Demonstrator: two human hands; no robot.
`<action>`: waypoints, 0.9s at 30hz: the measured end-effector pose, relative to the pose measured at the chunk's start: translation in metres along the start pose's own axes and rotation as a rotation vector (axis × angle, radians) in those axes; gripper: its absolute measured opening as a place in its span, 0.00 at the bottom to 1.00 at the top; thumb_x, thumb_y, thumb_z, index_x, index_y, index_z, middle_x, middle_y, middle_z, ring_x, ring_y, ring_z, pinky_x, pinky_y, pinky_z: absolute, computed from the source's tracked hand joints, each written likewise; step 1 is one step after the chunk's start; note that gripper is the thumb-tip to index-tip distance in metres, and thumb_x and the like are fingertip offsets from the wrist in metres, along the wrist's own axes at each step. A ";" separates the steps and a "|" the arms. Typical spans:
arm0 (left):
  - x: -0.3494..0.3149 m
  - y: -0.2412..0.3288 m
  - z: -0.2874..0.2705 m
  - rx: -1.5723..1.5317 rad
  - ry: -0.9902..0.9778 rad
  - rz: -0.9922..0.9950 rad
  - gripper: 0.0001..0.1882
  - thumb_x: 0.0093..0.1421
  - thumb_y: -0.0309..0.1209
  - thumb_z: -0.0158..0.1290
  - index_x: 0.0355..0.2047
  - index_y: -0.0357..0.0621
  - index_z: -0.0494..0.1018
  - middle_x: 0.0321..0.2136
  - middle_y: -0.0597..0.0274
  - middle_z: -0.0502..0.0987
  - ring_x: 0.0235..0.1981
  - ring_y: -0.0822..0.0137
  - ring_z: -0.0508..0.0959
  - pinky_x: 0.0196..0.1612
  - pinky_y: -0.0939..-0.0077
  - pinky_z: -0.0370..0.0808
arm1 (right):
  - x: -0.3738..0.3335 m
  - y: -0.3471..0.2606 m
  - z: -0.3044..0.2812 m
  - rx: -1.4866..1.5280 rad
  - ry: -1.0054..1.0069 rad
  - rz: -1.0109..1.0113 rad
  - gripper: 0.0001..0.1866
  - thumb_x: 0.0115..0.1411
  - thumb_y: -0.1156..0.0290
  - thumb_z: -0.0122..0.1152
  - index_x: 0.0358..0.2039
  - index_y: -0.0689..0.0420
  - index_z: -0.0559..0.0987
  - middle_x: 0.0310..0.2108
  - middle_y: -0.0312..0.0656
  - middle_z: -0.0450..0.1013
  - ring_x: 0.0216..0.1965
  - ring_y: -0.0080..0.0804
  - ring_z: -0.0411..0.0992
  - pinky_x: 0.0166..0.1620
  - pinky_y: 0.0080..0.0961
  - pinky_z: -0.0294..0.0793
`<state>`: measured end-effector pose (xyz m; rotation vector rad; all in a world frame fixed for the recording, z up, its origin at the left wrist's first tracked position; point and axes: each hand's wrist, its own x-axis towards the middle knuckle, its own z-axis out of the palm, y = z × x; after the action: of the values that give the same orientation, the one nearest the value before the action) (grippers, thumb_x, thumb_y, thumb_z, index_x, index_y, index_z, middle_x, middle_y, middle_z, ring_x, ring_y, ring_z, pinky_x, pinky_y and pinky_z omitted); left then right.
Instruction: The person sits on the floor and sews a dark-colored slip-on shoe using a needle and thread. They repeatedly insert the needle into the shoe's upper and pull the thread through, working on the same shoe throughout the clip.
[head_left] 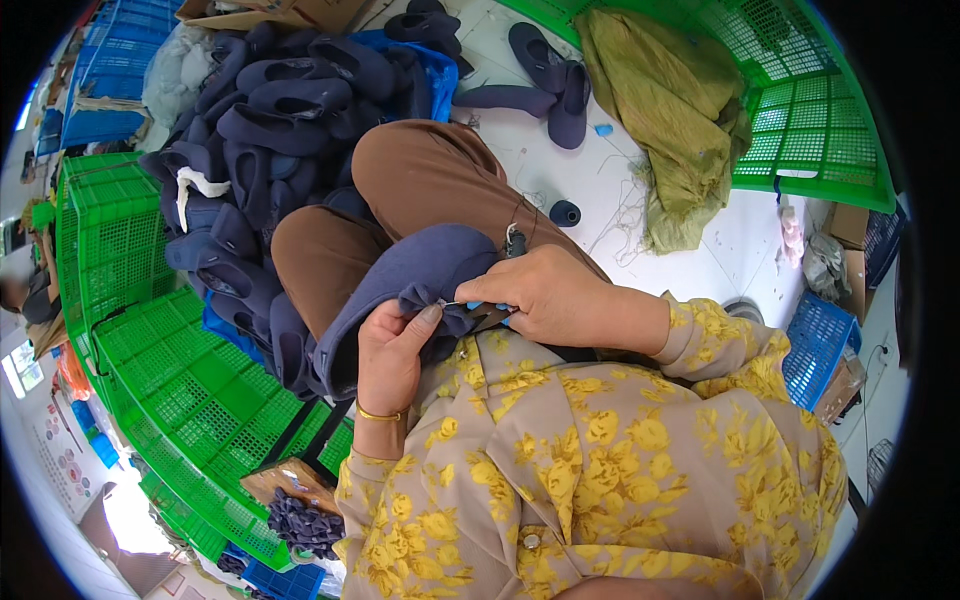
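A navy fabric shoe [425, 260] lies across my lap, with a small navy bow [425, 297] at its opening. My left hand [392, 345] is closed on the shoe's edge, pinching the bow between thumb and fingers. Close beside it, my right hand [555, 295] is closed around a thin metal needle-like tool [449, 302], its tip touching the bow. Bits of blue show at the right hand's fingers; I cannot tell whether they are tape or part of a handle. My right fingers partly cover a dark piece under them.
Many navy shoes [300, 95] are heaped ahead to the left, beside green crates [190, 400]. On the white floor lie a thread spool [565, 213], loose threads and an olive cloth sack [670, 120]. Small dark bows [303, 522] sit at lower left. A blue basket [818, 350] stands right.
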<state>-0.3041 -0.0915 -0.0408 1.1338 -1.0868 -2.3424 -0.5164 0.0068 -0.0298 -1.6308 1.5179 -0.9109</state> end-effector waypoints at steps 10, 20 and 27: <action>0.000 -0.001 0.000 0.006 0.008 0.011 0.11 0.63 0.19 0.52 0.45 0.31 0.75 0.44 0.55 0.80 0.44 0.68 0.79 0.52 0.74 0.73 | 0.003 -0.005 -0.001 -0.047 -0.070 0.042 0.24 0.43 0.83 0.57 0.45 0.58 0.80 0.33 0.50 0.78 0.36 0.48 0.77 0.39 0.38 0.77; -0.003 0.001 0.012 0.166 0.100 0.042 0.07 0.62 0.21 0.57 0.40 0.33 0.77 0.39 0.64 0.80 0.37 0.79 0.76 0.42 0.83 0.73 | 0.014 -0.014 -0.002 -0.213 -0.149 0.051 0.08 0.49 0.75 0.58 0.31 0.59 0.78 0.25 0.47 0.76 0.30 0.46 0.77 0.34 0.41 0.76; -0.003 -0.008 0.019 0.209 0.177 0.145 0.05 0.61 0.18 0.55 0.38 0.32 0.74 0.36 0.60 0.80 0.35 0.76 0.78 0.40 0.84 0.74 | 0.008 -0.014 0.010 -0.152 -0.048 0.074 0.07 0.49 0.75 0.58 0.30 0.60 0.78 0.25 0.47 0.76 0.29 0.47 0.77 0.35 0.41 0.76</action>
<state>-0.3166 -0.0753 -0.0375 1.2616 -1.3233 -2.0129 -0.5006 -0.0006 -0.0223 -1.6786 1.6363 -0.7263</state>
